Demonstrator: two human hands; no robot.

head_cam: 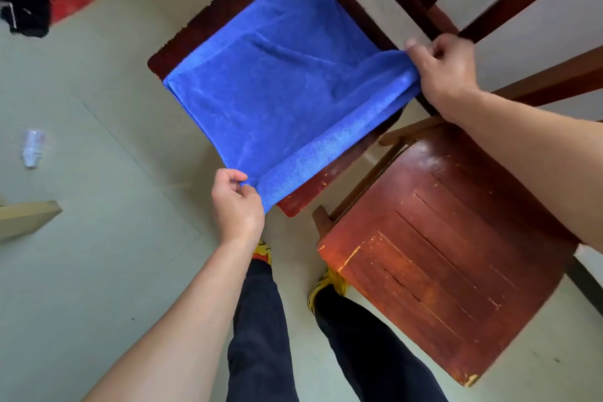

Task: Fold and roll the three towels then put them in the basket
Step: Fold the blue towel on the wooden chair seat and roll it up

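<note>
Pinching one corner of the blue towel with the left hand and another with the right hand, the person holds it flat on the chair seat between the hands. It looks folded once, perhaps; rolling remains, and nothing else of the task is in view.

A: What colours are showing here?

B: The towel is showing a plain bright blue, with no pattern. The farther chair seat is showing dark red-brown, flecked with pale chips.

A: And the rest?

B: The nearer chair is showing orange-red with light scratches. The floor is showing pale beige tiles. The trousers are looking black, the shoes yellow and red.
</note>
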